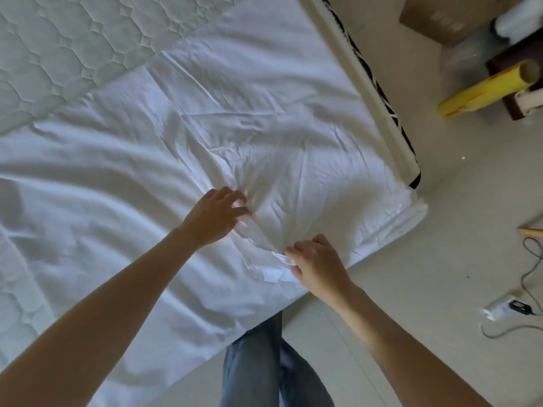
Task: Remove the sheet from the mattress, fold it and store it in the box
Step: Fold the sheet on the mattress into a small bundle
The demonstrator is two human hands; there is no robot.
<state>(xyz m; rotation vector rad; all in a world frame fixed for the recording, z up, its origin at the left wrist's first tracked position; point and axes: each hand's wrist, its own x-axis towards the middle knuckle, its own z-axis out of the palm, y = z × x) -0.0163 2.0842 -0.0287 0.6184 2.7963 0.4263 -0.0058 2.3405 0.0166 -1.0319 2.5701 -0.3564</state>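
The white sheet [205, 136], thin and wrinkled, lies loose over the quilted mattress [58, 45]. The left hand [214, 214] presses it with spread fingers; the right hand [318, 264] pinches a fold near the bed edge. The cardboard box [440, 17] stands far across the bare floor [440, 259].

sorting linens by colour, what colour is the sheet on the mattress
White, plain with no pattern; the sheet shows best in the head view.

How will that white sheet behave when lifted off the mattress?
Probably floppy: the sheet is creased and bunches where the left hand and right hand gather it. Likely light, since it wrinkles under fingertip pressure alone. It may drag on the quilted mattress and needs regripping.
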